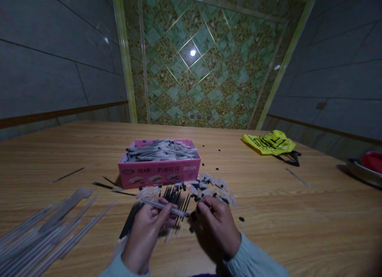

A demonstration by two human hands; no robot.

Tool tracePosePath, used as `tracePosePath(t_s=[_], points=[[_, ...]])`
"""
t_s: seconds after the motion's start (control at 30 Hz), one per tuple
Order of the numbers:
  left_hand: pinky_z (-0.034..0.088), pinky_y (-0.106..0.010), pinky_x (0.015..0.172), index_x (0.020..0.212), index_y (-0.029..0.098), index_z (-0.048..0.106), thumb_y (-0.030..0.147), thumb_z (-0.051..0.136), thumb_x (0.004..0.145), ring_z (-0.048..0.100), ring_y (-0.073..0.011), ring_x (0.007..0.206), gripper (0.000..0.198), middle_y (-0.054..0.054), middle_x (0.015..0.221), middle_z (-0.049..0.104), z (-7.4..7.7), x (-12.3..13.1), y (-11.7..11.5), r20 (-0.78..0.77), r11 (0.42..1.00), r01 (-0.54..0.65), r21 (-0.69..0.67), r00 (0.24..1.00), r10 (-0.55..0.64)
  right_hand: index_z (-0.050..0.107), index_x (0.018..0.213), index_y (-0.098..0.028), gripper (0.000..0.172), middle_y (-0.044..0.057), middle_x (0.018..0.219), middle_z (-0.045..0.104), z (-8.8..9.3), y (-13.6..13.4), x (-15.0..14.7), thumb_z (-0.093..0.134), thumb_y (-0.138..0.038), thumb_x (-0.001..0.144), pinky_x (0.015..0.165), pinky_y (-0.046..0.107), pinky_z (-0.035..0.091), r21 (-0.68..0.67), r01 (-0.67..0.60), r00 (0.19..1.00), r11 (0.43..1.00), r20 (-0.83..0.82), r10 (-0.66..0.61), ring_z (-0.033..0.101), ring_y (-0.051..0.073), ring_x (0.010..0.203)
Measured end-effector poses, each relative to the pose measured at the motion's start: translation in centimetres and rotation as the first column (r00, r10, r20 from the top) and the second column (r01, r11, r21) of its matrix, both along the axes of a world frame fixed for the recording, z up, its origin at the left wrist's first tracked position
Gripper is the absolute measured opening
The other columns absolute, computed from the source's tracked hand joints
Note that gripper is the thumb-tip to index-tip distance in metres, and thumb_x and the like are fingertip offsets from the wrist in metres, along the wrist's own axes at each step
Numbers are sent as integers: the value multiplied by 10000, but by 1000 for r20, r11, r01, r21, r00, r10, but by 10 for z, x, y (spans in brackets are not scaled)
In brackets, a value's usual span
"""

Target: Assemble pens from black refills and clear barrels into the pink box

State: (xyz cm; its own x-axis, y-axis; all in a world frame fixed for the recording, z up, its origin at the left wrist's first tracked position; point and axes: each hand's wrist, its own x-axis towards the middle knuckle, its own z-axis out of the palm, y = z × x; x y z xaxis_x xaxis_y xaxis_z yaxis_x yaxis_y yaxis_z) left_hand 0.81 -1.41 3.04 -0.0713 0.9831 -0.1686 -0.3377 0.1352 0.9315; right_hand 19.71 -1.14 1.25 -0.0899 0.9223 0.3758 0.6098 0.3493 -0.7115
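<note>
Pink oblong box (159, 173) on the wood-grained surface (268, 213), heaped with slender tubes (161, 151); on its near side, left hand (151, 221) grasps a smooth translucent tube (158, 204); right hand (217, 220) curls near its dark end, contents indiscernible.

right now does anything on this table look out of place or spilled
A few small black pieces lie scattered away from the loose heap by the pink box, and one thin stick lies alone near the yellow bag, apart from the stick pile at left, so both look strayed.

Dim; wall (197, 76) glare; foreground blurred
</note>
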Motion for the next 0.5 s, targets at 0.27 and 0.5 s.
tracePosePath(t_s=[0.27,0.5], points=[[435,-203,442,986,145,635,428,696,667,533,-95,494,430,39,609,550,1,-5,-2,20,999,19,-28,1000,-19,651,735,-216,46,43,849,627,14,14,28,615,-208,763,688,270,357,70,189,817,979,542,-196,548,205,869],[220,-165,343,916,133,687,480,714,608,348,-45,387,464,58,550,471,1,-5,-2,-65,999,22,-28,998,-24,671,724,-214,35,55,819,629,7,9,20,639,-226,732,629,282,345,38,205,758,978,626,-183,564,213,809]])
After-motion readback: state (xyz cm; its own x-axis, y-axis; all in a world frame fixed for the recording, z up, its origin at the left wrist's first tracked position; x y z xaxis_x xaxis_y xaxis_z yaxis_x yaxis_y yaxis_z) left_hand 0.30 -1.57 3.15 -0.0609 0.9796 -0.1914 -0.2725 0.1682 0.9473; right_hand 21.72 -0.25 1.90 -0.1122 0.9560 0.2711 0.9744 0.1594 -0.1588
